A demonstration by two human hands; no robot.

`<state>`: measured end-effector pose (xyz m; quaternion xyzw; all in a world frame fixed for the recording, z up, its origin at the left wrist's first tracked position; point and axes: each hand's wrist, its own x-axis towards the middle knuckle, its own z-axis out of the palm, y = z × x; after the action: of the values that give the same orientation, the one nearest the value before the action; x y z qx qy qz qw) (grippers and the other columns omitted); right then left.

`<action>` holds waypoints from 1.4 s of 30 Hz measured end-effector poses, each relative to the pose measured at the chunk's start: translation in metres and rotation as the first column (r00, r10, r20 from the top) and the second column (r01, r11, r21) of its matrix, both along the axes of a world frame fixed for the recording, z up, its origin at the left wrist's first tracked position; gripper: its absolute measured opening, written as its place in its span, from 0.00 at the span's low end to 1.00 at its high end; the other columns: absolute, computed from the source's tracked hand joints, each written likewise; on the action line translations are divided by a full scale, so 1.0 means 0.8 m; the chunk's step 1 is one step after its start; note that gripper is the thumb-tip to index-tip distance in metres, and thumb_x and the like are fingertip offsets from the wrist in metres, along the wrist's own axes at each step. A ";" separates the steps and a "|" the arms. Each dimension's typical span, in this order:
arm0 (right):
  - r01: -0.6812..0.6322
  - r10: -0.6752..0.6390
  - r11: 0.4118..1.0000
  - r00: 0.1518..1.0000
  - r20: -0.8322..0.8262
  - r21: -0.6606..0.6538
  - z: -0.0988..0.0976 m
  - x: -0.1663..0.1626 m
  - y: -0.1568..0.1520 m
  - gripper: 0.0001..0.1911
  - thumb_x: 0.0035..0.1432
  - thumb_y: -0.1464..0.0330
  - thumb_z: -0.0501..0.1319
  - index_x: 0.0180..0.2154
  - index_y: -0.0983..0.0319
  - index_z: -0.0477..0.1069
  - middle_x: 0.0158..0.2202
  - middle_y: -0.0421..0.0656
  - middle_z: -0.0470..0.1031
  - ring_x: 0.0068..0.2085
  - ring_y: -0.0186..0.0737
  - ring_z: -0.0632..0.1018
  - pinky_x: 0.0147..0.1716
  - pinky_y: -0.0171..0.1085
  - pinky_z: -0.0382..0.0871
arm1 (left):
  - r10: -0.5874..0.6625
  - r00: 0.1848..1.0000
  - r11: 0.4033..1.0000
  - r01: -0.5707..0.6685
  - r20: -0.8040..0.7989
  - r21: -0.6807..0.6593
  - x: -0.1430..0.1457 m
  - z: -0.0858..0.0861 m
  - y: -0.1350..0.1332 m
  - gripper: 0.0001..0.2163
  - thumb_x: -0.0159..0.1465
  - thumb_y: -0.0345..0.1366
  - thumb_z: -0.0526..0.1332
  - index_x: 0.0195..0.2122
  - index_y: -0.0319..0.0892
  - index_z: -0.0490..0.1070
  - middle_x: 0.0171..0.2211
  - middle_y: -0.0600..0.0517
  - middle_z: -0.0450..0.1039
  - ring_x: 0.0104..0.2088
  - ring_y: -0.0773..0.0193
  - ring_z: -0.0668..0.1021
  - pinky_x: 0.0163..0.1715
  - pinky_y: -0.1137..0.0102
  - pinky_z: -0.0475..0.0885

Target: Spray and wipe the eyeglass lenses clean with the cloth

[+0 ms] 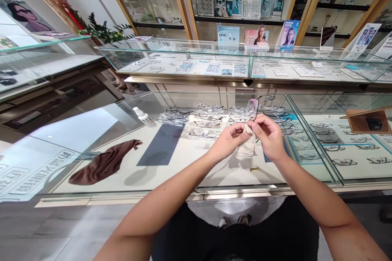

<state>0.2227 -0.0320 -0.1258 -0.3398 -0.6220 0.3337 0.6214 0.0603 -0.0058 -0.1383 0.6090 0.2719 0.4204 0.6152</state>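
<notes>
A pair of eyeglasses (252, 105) is held up over the glass display counter (196, 177), one lens with a pinkish reflection on top. My right hand (270, 135) pinches the glasses with thumb and fingers. Closed on a beige cleaning cloth (246, 149), my left hand (230, 139) meets the right at the lower part of the frame. The cloth hangs down between both hands and hides part of the glasses. Rows of eyeglasses (205, 132) lie under the glass below and behind my hands.
A white spray bottle (143, 117) stands on the counter at the left. Nearer lies a crumpled brown cloth (105, 163). A brown box (369, 121) sits at the right. Behind runs a second glass showcase (180, 75) carrying upright advertising cards (228, 37).
</notes>
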 end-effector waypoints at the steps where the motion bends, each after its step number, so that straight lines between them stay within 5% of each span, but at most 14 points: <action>1: 0.002 -0.002 1.000 1.000 0.010 0.005 -0.001 0.000 0.000 0.18 0.63 0.49 0.67 0.33 0.56 0.74 0.34 0.42 0.75 0.38 0.42 0.76 0.41 0.42 0.71 | -0.019 0.999 1.000 0.019 -0.028 0.009 -0.001 0.001 0.000 0.26 0.57 0.61 0.71 0.34 0.39 0.73 0.31 0.53 0.70 0.35 0.65 0.71 0.39 0.70 0.67; 7: -0.008 0.008 1.000 0.999 0.034 0.002 -0.003 -0.002 0.002 0.17 0.63 0.50 0.67 0.34 0.56 0.75 0.36 0.43 0.76 0.40 0.42 0.77 0.44 0.43 0.72 | -0.106 0.992 0.994 0.108 0.075 -0.030 0.000 0.001 -0.002 0.24 0.58 0.58 0.73 0.36 0.39 0.76 0.32 0.52 0.73 0.35 0.64 0.73 0.41 0.69 0.68; 13: 0.029 -0.061 0.993 0.957 -0.284 -0.114 -0.005 0.014 0.016 0.15 0.62 0.55 0.69 0.31 0.56 0.71 0.29 0.37 0.72 0.35 0.39 0.78 0.42 0.40 0.73 | -0.046 0.990 0.999 0.049 0.135 -0.018 -0.011 0.004 0.001 0.24 0.60 0.57 0.72 0.37 0.39 0.72 0.30 0.52 0.74 0.29 0.67 0.74 0.31 0.73 0.69; 17: 0.009 -0.076 0.980 0.938 -0.338 -0.197 -0.002 0.024 0.022 0.16 0.59 0.57 0.68 0.26 0.57 0.68 0.26 0.36 0.70 0.30 0.36 0.77 0.36 0.38 0.73 | 0.033 0.986 0.999 -0.028 0.163 -0.036 -0.017 0.007 0.005 0.25 0.59 0.57 0.72 0.40 0.41 0.69 0.28 0.56 0.72 0.25 0.69 0.73 0.26 0.74 0.67; 25: 0.032 -0.041 0.990 0.997 -0.066 -0.135 -0.008 0.011 0.012 0.16 0.62 0.53 0.67 0.29 0.56 0.76 0.29 0.40 0.79 0.35 0.44 0.81 0.41 0.44 0.75 | 0.125 0.988 0.990 -0.130 0.093 0.050 -0.016 0.007 0.001 0.25 0.61 0.60 0.69 0.37 0.44 0.64 0.28 0.59 0.66 0.26 0.71 0.67 0.29 0.74 0.63; 29: 0.032 -0.031 0.999 0.992 0.126 -0.001 -0.009 0.008 0.007 0.19 0.64 0.47 0.64 0.39 0.55 0.81 0.43 0.46 0.84 0.49 0.49 0.81 0.53 0.49 0.74 | 0.102 0.994 0.988 -0.105 0.037 0.115 -0.013 0.003 -0.003 0.24 0.62 0.60 0.68 0.38 0.43 0.65 0.28 0.58 0.65 0.28 0.69 0.67 0.31 0.72 0.64; 34: -0.026 0.018 0.999 0.949 0.314 0.021 -0.018 0.000 0.002 0.31 0.62 0.41 0.63 0.54 0.55 0.79 0.58 0.50 0.80 0.61 0.55 0.77 0.64 0.56 0.67 | 0.150 0.988 0.953 -0.150 0.023 0.264 -0.006 -0.001 -0.005 0.22 0.64 0.57 0.67 0.45 0.43 0.71 0.41 0.50 0.74 0.38 0.63 0.73 0.43 0.68 0.69; 37: 0.035 -0.039 0.999 0.945 0.326 0.018 -0.022 -0.006 0.000 0.32 0.63 0.42 0.62 0.57 0.56 0.78 0.57 0.51 0.81 0.59 0.54 0.78 0.61 0.54 0.70 | 0.144 0.989 0.939 -0.140 0.011 0.313 -0.004 -0.005 -0.006 0.19 0.67 0.54 0.65 0.44 0.43 0.70 0.44 0.49 0.74 0.41 0.62 0.74 0.46 0.66 0.70; 42: 0.107 -0.114 0.993 0.955 0.274 0.038 -0.015 -0.007 -0.001 0.23 0.68 0.46 0.60 0.46 0.55 0.83 0.49 0.49 0.83 0.53 0.50 0.80 0.57 0.50 0.72 | 0.047 0.999 0.956 -0.044 -0.003 0.291 -0.003 -0.007 -0.010 0.19 0.69 0.53 0.64 0.51 0.44 0.71 0.42 0.49 0.72 0.42 0.61 0.74 0.47 0.66 0.71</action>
<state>0.2174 -0.0328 -0.1378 -0.4101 -0.6864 0.2406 0.5503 0.0581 -0.0137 -0.1436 0.6884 0.2241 0.4670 0.5077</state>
